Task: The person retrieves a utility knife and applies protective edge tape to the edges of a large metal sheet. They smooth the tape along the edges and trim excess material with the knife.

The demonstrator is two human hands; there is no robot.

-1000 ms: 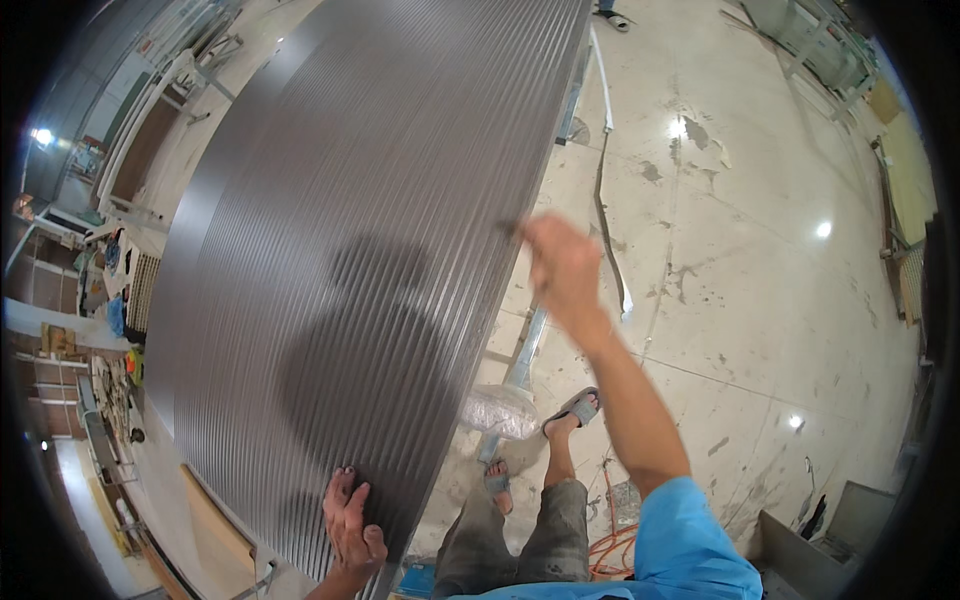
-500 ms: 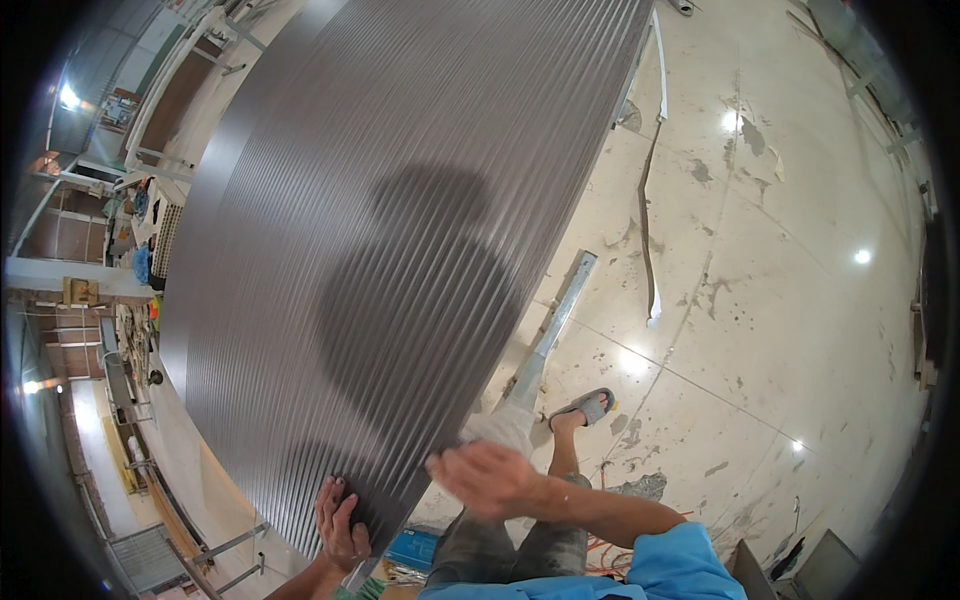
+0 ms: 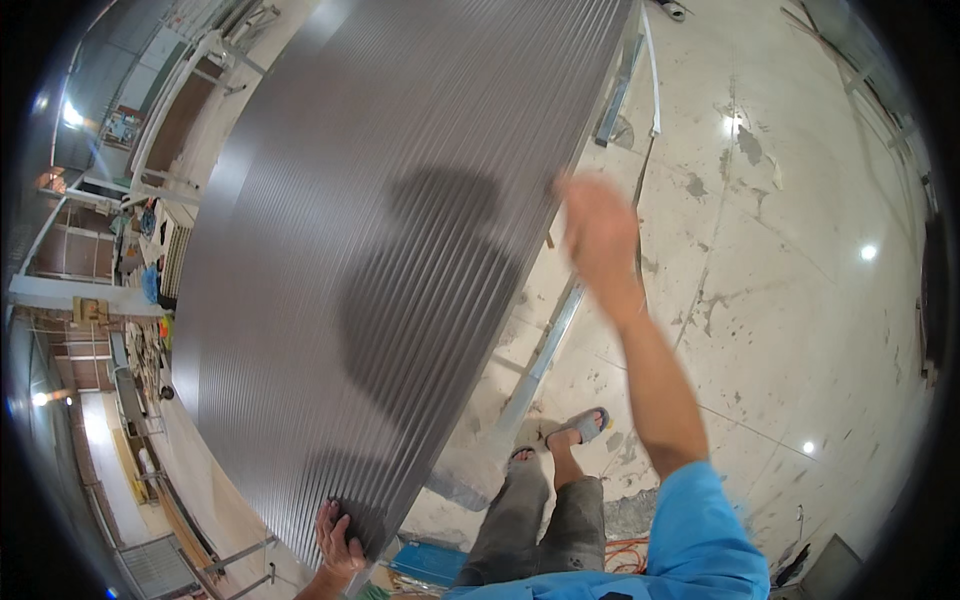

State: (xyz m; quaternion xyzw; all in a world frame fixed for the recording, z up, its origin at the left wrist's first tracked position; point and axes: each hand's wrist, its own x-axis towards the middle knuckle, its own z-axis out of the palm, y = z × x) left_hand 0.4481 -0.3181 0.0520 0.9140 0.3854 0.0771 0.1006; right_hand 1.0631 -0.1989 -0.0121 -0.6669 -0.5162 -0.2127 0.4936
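Note:
A long, dark grey-brown ribbed panel [image 3: 300, 300] stretches away in front of me, with my head's shadow on it. My left hand [image 3: 338, 540] rests at its near end, fingers bent slightly and apart on the ribs. Farther up, my right hand [image 3: 602, 235] is by the panel's right edge, its fingertips close to or touching that edge. Motion blurs those fingers, so their hold and anything in them cannot be made out.
Metal support bars [image 3: 545, 350] show beneath the panel's right side. A thin white strip [image 3: 652, 75] lies on the stained tiled floor [image 3: 760, 300]. A blue box [image 3: 425, 562] and orange cords [image 3: 628, 552] are near my legs. Racks and stacked material [image 3: 150, 480] line the left.
My right hand has moved forward along the panel's right edge, away from my body. My left hand stays at the near end. My view has shifted slightly.

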